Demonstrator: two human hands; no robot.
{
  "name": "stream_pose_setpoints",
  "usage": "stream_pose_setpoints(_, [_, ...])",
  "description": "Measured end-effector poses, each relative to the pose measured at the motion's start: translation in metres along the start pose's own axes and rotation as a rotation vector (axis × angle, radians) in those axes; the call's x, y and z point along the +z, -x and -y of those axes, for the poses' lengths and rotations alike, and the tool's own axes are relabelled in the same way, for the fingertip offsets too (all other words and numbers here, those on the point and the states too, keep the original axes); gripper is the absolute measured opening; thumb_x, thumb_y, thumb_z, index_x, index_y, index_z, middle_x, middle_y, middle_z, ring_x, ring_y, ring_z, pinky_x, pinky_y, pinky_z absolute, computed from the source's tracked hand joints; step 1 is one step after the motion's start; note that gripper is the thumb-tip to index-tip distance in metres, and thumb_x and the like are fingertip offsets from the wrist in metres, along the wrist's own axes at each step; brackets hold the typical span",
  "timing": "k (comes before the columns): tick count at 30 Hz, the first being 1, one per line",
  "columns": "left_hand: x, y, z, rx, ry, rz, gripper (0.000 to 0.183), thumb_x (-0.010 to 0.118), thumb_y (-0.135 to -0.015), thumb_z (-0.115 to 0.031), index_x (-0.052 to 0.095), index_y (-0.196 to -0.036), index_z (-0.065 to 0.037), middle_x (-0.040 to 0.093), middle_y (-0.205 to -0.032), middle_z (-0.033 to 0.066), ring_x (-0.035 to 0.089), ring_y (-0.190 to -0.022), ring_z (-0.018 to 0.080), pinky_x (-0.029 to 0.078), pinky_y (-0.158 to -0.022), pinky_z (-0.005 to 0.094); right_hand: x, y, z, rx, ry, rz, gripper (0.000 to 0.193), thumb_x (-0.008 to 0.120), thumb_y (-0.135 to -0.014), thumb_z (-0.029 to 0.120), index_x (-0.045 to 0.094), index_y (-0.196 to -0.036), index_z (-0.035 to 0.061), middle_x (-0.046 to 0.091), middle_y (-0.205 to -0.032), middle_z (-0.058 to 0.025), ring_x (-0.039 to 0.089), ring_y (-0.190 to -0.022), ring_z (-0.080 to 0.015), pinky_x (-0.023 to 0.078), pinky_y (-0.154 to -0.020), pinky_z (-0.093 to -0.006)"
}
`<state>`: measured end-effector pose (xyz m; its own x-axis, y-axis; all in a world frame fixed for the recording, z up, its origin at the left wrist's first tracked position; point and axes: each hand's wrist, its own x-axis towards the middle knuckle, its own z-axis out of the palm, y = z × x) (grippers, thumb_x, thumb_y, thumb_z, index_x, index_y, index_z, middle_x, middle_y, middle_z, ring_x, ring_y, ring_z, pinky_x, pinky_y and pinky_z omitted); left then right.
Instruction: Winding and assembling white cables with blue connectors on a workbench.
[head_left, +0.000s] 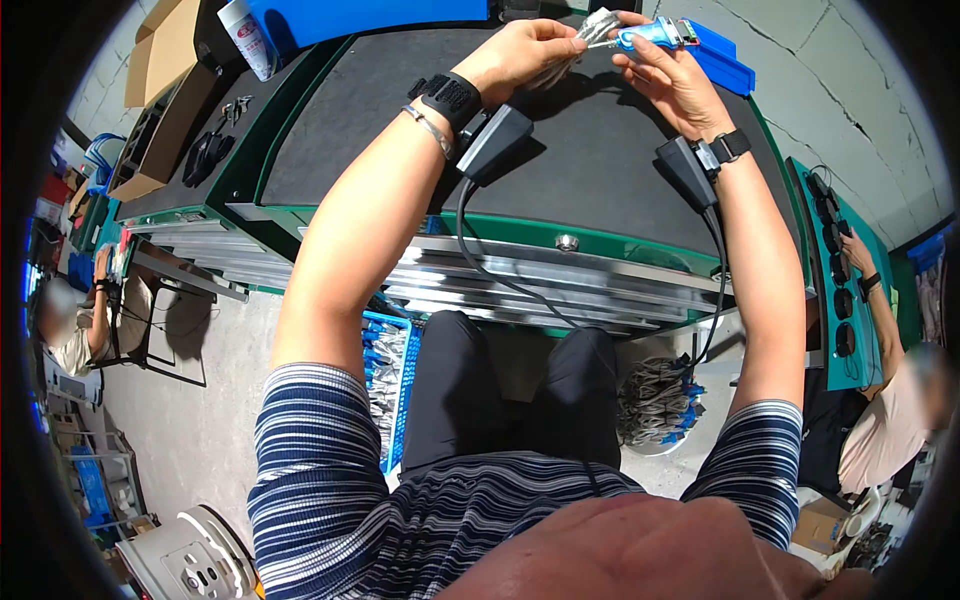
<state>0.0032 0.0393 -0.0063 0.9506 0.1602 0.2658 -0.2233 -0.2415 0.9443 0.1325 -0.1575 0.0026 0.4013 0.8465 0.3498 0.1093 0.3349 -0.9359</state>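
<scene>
Over the far side of the dark work surface (400,150), my left hand (520,55) pinches a coiled grey cable (597,25). A short stretch of the cable runs right to a blue connector (648,36) with a metal end. My right hand (672,82) has its fingers closed around that connector, its metal end pointing right. Its thumb and fingertips show on either side of the blue body. Both hands are raised a little above the surface and close together. A blue bin (722,62) stands just beyond my right hand.
Black wired devices (497,143) hang at both wrists. By my knees are a blue basket (410,390) of cables and a heap of grey cables (655,400). A spray can (248,38) and cardboard box (150,90) stand far left. Other people (880,430) work on both sides.
</scene>
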Motion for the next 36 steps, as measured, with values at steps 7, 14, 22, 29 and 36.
stream_pose_setpoints(7, [0.004,0.002,0.000,0.008,-0.153,0.103,0.039,0.068,-0.088,-0.031,0.060,-0.115,-0.003,0.062,-0.093,0.0014,0.057,-0.082,0.0084,0.045,-0.073,0.0232,0.021,0.000,0.012,-0.077,0.225,-0.181,0.038,0.069,-0.088,0.024,0.058,-0.120,0.0075,0.065,-0.102,-0.0004,0.063,-0.091,-0.0086,0.049,-0.076,-0.0207])
stream_pose_setpoints(14, [0.003,0.003,-0.002,-0.026,-0.244,0.243,0.039,0.068,-0.088,-0.029,0.058,-0.116,-0.004,0.064,-0.086,0.0028,0.058,-0.082,0.0100,0.045,-0.076,0.0246,0.019,-0.001,0.009,-0.023,0.334,-0.214,0.030,0.068,-0.087,0.020,0.062,-0.111,0.0042,0.064,-0.097,-0.0011,0.059,-0.084,-0.0086,0.046,-0.071,-0.0212])
stream_pose_setpoints(22, [0.005,0.009,-0.008,0.004,-0.408,0.203,0.045,0.070,-0.086,-0.029,0.054,-0.119,-0.002,0.065,-0.094,0.0078,0.061,-0.085,0.0129,0.046,-0.075,0.0254,0.000,-0.004,-0.005,-0.055,0.173,-0.304,0.028,0.068,-0.088,0.026,0.063,-0.110,0.0096,0.067,-0.095,-0.0004,0.062,-0.079,-0.0076,0.047,-0.069,-0.0206])
stream_pose_setpoints(29, [0.010,0.002,-0.001,-0.022,0.121,0.296,0.040,0.048,-0.099,-0.029,0.050,-0.124,0.003,0.063,-0.110,0.0164,0.065,-0.100,0.0233,0.053,-0.089,0.0293,-0.004,-0.004,-0.002,0.009,-0.107,-0.187,0.034,0.058,-0.095,0.030,0.056,-0.118,0.0064,0.059,-0.108,-0.0038,0.059,-0.088,-0.0104,0.048,-0.080,-0.0244])
stream_pose_setpoints(36, [0.009,0.001,-0.003,-0.079,0.172,0.345,0.039,0.043,-0.101,-0.027,0.046,-0.129,0.001,0.062,-0.112,0.0147,0.065,-0.096,0.0195,0.055,-0.085,0.0275,-0.006,-0.006,-0.005,0.053,-0.007,-0.348,0.031,0.061,-0.093,0.035,0.056,-0.107,0.0077,0.058,-0.104,-0.0031,0.057,-0.087,-0.0101,0.049,-0.077,-0.0238])
